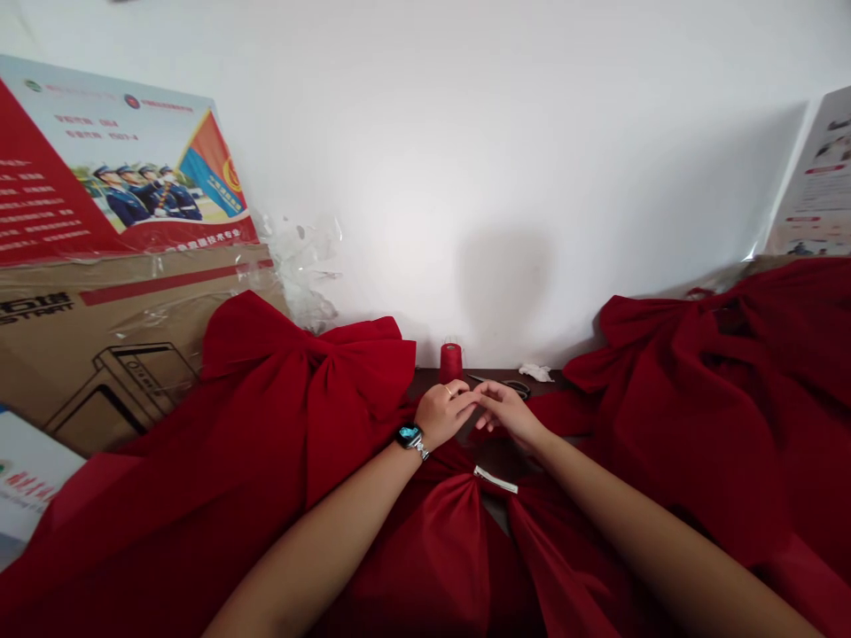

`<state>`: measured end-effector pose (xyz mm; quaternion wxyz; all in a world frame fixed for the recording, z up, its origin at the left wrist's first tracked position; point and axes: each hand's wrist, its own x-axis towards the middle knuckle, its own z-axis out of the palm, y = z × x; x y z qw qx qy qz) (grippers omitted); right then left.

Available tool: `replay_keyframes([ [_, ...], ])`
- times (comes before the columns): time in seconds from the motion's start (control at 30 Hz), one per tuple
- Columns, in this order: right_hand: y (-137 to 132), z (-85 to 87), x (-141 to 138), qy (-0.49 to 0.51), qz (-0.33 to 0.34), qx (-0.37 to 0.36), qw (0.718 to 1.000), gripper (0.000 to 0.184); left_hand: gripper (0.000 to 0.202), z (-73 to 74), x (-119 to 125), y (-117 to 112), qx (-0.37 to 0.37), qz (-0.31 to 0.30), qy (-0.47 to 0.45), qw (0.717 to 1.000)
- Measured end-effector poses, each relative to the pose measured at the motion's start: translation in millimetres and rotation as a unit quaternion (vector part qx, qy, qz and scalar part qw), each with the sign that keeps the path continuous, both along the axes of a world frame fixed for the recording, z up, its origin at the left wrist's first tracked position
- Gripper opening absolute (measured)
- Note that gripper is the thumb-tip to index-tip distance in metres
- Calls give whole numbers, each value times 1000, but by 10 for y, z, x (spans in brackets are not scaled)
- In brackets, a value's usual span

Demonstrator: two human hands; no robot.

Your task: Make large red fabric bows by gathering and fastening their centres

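Note:
My left hand (447, 409), with a ring and a wristwatch (411, 438), is curled and meets my right hand (506, 411) fingertip to fingertip above the dark table. Both hands pinch together; whatever is between them is too small to make out. Below my wrists lies a gathered red fabric bow (458, 540) with a white clip or band (495, 479) at its centre. A red thread spool (450, 362) stands upright just beyond my left hand, near the wall. Scissors (511, 385) lie behind my right hand.
A large red bow (299, 390) lies to the left and more red fabric (718, 390) is piled on the right. A cardboard box (99, 354) with a poster and crumpled clear plastic (302, 266) stands at the left. A white scrap (535, 372) lies by the wall.

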<state>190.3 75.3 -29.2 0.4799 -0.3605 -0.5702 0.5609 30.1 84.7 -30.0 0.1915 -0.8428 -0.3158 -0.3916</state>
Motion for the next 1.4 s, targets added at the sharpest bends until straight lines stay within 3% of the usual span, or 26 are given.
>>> replay_keyframes([
  [0.23,-17,-64,41,16,-5,-8,1000,40,25,29,16,-68,-11,-27,14,999],
  [0.43,42,-108,34,-26,5,87,996,41,15,50,15,-98,-51,-69,14,996],
  [0.57,30,-123,27,-82,-33,164,982,31,9,54,16,-126,-142,-97,-55,984],
  [0.73,-42,-84,19,-161,-114,286,938,18,10,77,29,-140,-274,-128,-187,935],
  [0.83,-90,-54,8,-194,-124,324,918,14,16,70,38,-121,-336,-152,-238,899],
  [1.0,-130,-42,13,-227,-127,340,904,11,23,52,47,-118,-497,-172,-316,790],
  [1.1,-128,-54,13,-242,-118,341,901,12,26,56,46,-135,-553,-169,-354,735],
  [1.2,-123,-64,5,-243,-112,340,902,12,30,54,42,-139,-569,-174,-378,709],
  [1.4,-120,-53,5,-235,-116,336,905,13,34,11,21,-100,-578,-184,-400,688],
])
